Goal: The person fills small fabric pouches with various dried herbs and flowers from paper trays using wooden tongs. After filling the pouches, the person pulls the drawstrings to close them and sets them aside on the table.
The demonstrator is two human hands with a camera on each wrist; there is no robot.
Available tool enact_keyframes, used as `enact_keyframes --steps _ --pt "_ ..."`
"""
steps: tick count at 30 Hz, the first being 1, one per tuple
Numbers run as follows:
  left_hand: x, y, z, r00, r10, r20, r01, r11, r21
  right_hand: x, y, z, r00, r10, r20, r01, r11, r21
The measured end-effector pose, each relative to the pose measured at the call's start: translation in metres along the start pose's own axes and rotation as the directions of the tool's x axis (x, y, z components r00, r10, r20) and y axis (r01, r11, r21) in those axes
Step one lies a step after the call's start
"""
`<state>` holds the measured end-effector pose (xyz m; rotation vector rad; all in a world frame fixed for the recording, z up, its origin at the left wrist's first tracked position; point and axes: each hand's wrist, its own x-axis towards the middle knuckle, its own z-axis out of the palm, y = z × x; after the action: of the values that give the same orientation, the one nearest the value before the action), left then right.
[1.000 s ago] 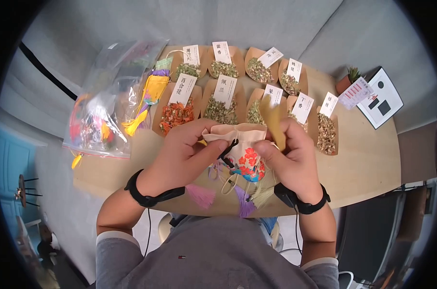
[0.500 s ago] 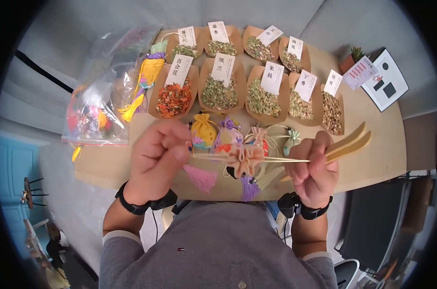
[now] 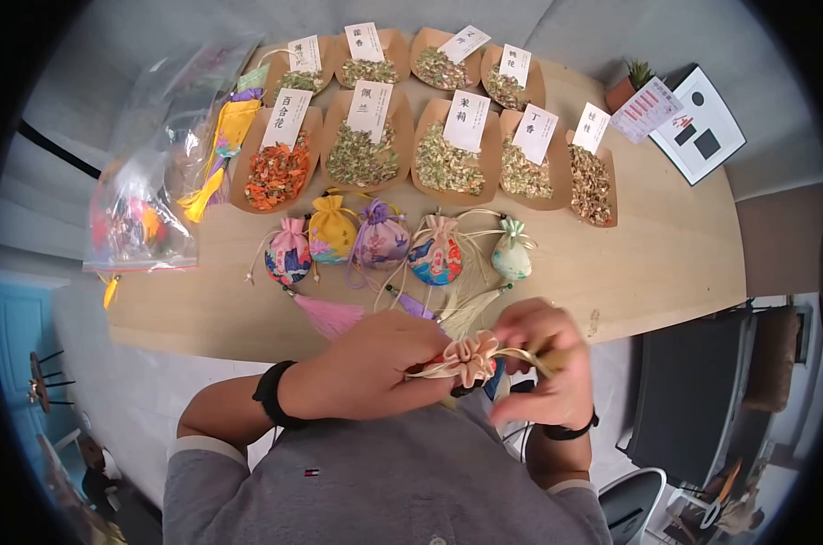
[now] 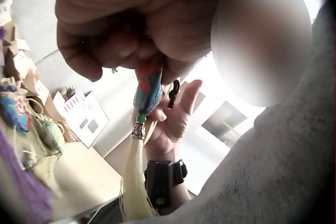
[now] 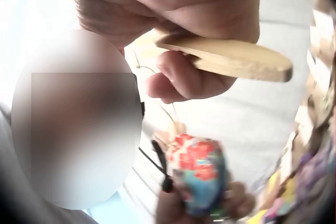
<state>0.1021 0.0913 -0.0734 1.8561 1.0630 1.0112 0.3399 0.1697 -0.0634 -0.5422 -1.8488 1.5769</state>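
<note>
we count nine paper trays [image 3: 363, 109] on the tabletop [image 3: 675, 236], four behind and five in front, each with herbs and one label. below them lie five small pouches [image 3: 330, 232] in a row, apart from the one being handled. that floral pouch [image 3: 473, 357] is at the near edge of the tabletop; the left hand [image 3: 366, 363] pinches it, fingers curled round it, a cream tassel [image 4: 134, 182] hanging below. the right hand [image 3: 549, 368] grasps a wooden tool [image 5: 236, 58], its fingers bent around it, beside the pouch's drawn cord. motion blurs that hand in the head view, and we cannot tell the tool's full shape. the left hand hides part of the pouch. a clear plastic bag [image 3: 139, 218] reaches over the left edge; bare tabletop remains at the right, below the potted plant [image 3: 621, 93].
</note>
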Motion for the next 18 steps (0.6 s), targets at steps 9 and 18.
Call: enact_keyframes --steps 9,18 --pt "0.011 -0.011 -0.01 0.983 -0.122 -0.136 0.104 0.986 -0.131 -0.01 0.004 -0.066 0.801 0.294 -0.521 -0.367 0.929 -0.04" --pt "-0.055 -0.058 -0.073 0.795 -0.331 -0.509 0.369 0.929 -0.027 0.016 0.076 -0.103 0.725 0.42 -0.546 -0.627 0.73 -0.271"
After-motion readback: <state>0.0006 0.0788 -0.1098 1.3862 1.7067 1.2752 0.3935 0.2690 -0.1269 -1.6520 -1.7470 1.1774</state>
